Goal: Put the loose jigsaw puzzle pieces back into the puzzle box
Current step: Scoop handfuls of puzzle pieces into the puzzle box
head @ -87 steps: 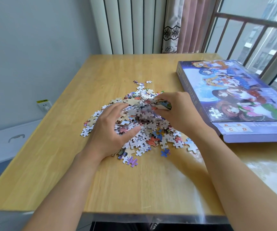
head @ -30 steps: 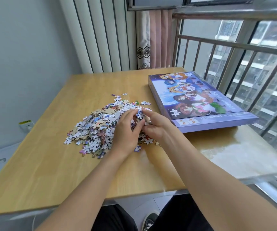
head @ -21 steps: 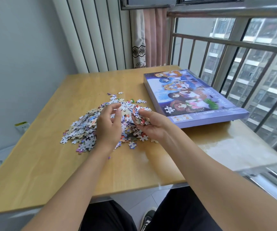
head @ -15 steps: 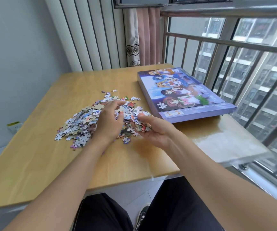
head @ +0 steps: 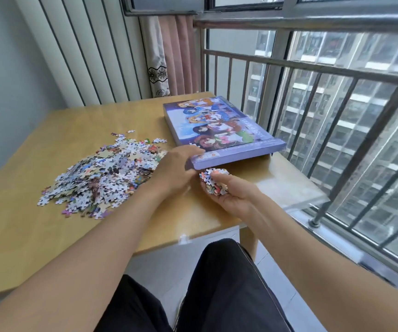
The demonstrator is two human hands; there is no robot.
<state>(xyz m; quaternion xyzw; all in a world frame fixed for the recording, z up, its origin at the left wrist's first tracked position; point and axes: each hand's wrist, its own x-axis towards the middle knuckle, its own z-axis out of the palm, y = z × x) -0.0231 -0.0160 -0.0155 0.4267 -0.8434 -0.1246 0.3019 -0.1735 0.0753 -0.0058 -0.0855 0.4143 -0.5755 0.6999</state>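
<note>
The right hand (head: 231, 192) has lifted a handful of pieces (head: 213, 180) off the pile (head: 107, 173). The left hand (head: 176, 168) has left it and now grips the box (head: 217, 130) corner.

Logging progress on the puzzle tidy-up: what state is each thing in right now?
Box: lid on, flat on table.
Pile: loose on table, outside box.
Handful: held in right hand.
Right hand: grips handful.
Left hand: at box's near corner; grip unclear.
</note>
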